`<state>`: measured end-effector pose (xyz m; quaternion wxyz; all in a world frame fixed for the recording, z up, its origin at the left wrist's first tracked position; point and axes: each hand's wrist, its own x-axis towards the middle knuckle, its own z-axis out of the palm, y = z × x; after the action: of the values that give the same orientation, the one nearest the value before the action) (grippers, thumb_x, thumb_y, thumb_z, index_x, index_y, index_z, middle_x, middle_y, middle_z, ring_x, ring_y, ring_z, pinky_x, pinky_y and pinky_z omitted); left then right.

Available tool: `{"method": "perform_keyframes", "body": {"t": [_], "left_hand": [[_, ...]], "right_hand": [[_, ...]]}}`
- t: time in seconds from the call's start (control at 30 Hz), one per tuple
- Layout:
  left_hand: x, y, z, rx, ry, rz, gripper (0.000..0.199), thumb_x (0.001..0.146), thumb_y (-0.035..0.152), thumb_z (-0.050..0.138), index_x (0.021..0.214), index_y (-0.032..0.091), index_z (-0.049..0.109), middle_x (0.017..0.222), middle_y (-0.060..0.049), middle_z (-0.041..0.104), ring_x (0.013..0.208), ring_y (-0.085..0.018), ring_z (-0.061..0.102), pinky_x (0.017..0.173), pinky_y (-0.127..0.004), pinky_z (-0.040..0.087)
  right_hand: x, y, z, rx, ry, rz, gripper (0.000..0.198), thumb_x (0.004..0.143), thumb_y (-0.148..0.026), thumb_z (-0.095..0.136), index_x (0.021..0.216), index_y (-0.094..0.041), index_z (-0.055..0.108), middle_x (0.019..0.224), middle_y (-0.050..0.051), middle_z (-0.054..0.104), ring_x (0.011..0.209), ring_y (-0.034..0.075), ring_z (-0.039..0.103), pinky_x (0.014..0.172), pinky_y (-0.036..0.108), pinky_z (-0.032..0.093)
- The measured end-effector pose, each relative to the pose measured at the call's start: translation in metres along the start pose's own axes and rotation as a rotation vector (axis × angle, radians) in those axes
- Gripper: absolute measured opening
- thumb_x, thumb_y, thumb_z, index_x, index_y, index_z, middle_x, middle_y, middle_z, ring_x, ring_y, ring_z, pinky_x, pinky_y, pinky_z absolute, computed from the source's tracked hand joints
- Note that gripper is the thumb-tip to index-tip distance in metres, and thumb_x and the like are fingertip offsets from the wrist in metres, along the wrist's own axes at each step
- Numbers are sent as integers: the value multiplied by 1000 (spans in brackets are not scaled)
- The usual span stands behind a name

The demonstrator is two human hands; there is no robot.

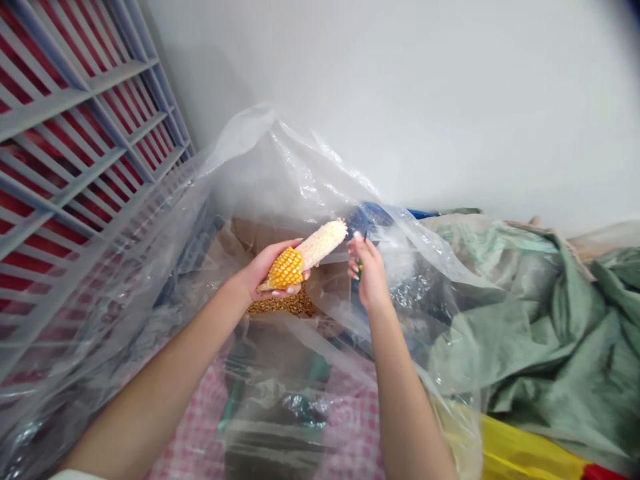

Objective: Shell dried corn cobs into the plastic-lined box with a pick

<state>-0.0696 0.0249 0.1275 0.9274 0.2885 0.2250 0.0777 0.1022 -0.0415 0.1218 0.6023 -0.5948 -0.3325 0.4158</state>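
Note:
An ear of corn (324, 241) lies across my left hand (280, 267), its tip pointing up and to the right. Its upper part is stripped to the pale cob; yellow kernels (287, 267) remain around the lower end, within my fingers. Just right of the cob's tip, my right hand (369, 270) is closed around a small tool with a green and yellow handle (360, 268). Most of that tool is hidden by the fingers, so its kind cannot be made out. Below my left hand, loose corn kernels (285, 305) lie in a cardboard box (330, 287).
Clear plastic sheeting (300, 163) drapes up around the box and toward me. A slatted grey plastic rack (90, 100) stands left, with red behind it. Green woven sacks (540, 327) are heaped at the right, above a yellow item (525, 447). A white wall (400, 87) rises behind.

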Motion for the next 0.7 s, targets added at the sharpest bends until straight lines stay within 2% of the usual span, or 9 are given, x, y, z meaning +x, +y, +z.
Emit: {"method": "perform_keyframes", "body": {"t": [0.1, 0.2, 0.27, 0.4, 0.5, 0.63, 0.7], "left_hand": [[1, 0, 3, 6, 54, 26, 37, 83, 40, 31, 93, 10, 51, 53, -4, 56, 31, -13, 48, 20, -17, 27], [2, -2, 5, 1, 95, 38, 37, 83, 40, 31, 89, 10, 52, 53, -4, 56, 32, -13, 49, 21, -17, 27], [4, -3, 4, -11, 113, 51, 36, 82, 41, 31, 86, 11, 52, 53, -5, 56, 33, -13, 50, 22, -18, 28], [8, -6, 1, -20, 193, 134, 34, 80, 44, 39, 84, 13, 53, 58, -4, 57, 41, -15, 55, 26, -19, 35], [11, -6, 3, -42, 318, 276, 28, 80, 40, 44, 89, 16, 54, 60, -3, 59, 51, -15, 60, 36, -21, 44], [13, -2, 8, -86, 432, 437, 26, 80, 37, 46, 87, 14, 56, 55, -1, 57, 48, -10, 55, 45, -20, 46], [13, -1, 9, -82, 477, 492, 26, 78, 37, 50, 85, 14, 57, 55, 0, 56, 48, -9, 54, 47, -18, 45]], "right_hand": [[-2, 2, 4, 58, 70, -18, 48, 76, -64, 32, 72, -19, 48, 60, -5, 37, 40, 4, 21, 37, 20, 18], [-2, 5, 2, -200, 171, -164, 45, 77, -59, 35, 70, -17, 53, 62, -2, 43, 53, 7, 38, 49, 20, 31], [-3, 5, -1, -360, 182, -249, 44, 80, -56, 34, 76, -18, 56, 69, 0, 50, 66, 10, 46, 60, 22, 35], [-7, 5, -1, -496, 159, -262, 45, 84, -55, 24, 96, -22, 53, 67, -2, 51, 61, 11, 47, 60, 24, 35], [-13, 5, 5, -591, 62, -255, 43, 86, -52, 22, 90, -22, 53, 66, -2, 52, 57, 11, 46, 57, 23, 34], [-26, 0, 14, -697, -223, -356, 39, 88, -44, 27, 86, -21, 59, 79, 1, 61, 73, 13, 55, 67, 23, 38], [-31, -3, 17, -802, -291, -371, 35, 87, -43, 32, 92, -25, 62, 87, 0, 65, 79, 14, 58, 70, 23, 38]]}}
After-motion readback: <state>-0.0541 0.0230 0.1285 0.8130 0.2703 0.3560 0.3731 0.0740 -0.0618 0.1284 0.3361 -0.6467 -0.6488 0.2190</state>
